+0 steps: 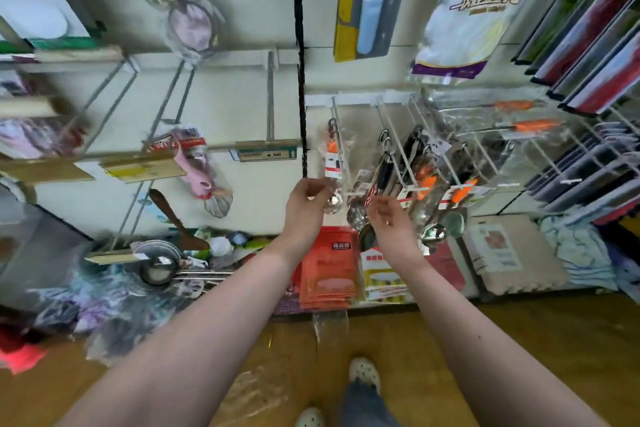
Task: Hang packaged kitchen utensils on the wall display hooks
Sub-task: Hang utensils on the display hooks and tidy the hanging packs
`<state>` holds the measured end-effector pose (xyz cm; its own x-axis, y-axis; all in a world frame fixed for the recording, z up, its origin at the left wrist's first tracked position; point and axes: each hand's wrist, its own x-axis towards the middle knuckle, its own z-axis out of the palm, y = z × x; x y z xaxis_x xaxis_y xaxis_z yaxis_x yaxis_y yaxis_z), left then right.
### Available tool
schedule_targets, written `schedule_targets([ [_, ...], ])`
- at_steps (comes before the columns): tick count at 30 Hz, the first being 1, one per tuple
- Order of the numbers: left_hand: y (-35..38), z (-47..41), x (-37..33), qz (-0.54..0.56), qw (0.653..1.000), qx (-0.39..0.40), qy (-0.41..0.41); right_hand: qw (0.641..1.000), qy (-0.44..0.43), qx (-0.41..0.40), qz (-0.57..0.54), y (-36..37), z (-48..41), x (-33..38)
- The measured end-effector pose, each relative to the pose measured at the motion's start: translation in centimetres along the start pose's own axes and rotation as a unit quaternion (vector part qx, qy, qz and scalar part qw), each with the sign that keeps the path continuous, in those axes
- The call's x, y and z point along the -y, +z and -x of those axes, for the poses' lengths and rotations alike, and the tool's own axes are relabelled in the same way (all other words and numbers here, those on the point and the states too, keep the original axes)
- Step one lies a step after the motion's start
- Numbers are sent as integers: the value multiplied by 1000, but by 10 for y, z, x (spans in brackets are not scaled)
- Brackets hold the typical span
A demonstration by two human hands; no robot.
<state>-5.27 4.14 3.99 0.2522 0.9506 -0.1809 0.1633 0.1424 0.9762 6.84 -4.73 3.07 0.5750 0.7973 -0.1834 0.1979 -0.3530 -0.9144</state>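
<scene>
Both arms reach up to a row of white wire hooks [337, 135] on the cream wall. My left hand [306, 203] pinches the clear wrapper of a packaged steel ladle [333, 184] that hangs at the front tip of the leftmost hook. My right hand [389, 218] is just to the right with its fingers loosely apart and nothing gripped, right under a bunch of hanging wrapped ladles and spoons [398, 180] with black and orange handles. More packed utensils [519, 114] fill the hooks further right.
Left of a black wall seam [300, 45] stand long grey hooks with price tags [266, 152], a pink packaged tool [194, 166] and a strainer [190, 21]. Red and orange packs [329, 267], a steel bowl [159, 269] and plastic bags lie along the wall's base. My feet [363, 374] stand on wooden floor.
</scene>
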Motion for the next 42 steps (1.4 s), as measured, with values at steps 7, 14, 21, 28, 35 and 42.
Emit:
schedule_targets([
  [7,14,-34,36,-40,997,-29,-67,1000,8,2,15,1,-46,-29],
  [14,28,-71,45,-89,994,-26,-58,997,61,-26,43,4,-86,-43],
  [21,38,-110,53,-151,988,-18,-38,995,49,-52,63,5,-111,-55],
  [28,50,-139,48,-127,991,15,-46,991,136,4,-16,11,-134,-50],
  [35,67,-159,48,-26,999,-36,-19,993,69,-92,-37,19,-140,-49],
  [42,68,-163,48,-34,998,-35,-29,989,104,-48,-95,23,-153,-69],
])
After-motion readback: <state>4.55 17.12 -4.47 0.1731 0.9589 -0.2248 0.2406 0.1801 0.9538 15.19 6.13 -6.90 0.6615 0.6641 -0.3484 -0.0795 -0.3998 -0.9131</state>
